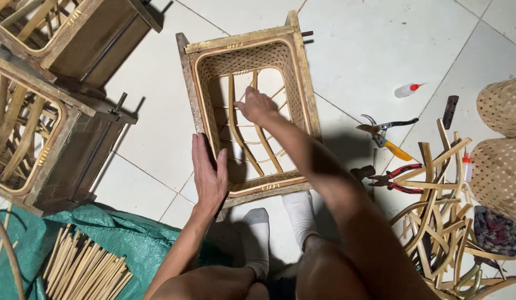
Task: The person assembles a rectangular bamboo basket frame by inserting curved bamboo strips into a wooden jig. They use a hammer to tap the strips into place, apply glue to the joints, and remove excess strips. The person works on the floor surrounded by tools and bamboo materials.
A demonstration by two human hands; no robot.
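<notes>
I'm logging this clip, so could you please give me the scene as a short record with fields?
Setting: white tiled floor, seen from above
Left hand: flat against the outer left side of the woven basket, which sits in a wooden frame
Right hand: reaching inside the basket, at the bamboo strips; grip unclear
Feet: white socks at the frame's near edge
Right of basket: shears, red pliers, glue bottle, loose bent strips
Left: two more frames, green tarp, stick bundle
</notes>
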